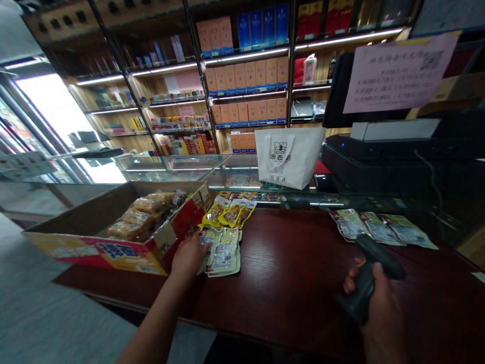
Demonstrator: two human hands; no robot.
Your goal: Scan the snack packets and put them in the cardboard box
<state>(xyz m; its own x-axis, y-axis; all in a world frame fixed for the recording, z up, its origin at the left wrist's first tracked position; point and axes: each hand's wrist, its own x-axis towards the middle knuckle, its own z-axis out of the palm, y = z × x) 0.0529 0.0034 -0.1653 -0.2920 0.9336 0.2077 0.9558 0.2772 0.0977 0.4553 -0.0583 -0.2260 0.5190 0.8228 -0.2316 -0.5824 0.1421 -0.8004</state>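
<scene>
My right hand is wrapped round the handle of a dark handheld barcode scanner, which is held above the counter and points up and left. My left hand is at the left edge of a small pile of silver-and-green snack packets, its thumb over a packet and apart from the fingers. Some fingertips are hard to make out beside the box. Just behind the pile lie yellow snack packets with clear windows. Over on the right, 3 flat green-edged packets lie in a row beyond the scanner.
An open cardboard box at left holds wrapped bread-like packs. A white paper bag stands on the glass case behind the dark red counter. At right stands a monitor with a pink sign. Stocked shelves line the back.
</scene>
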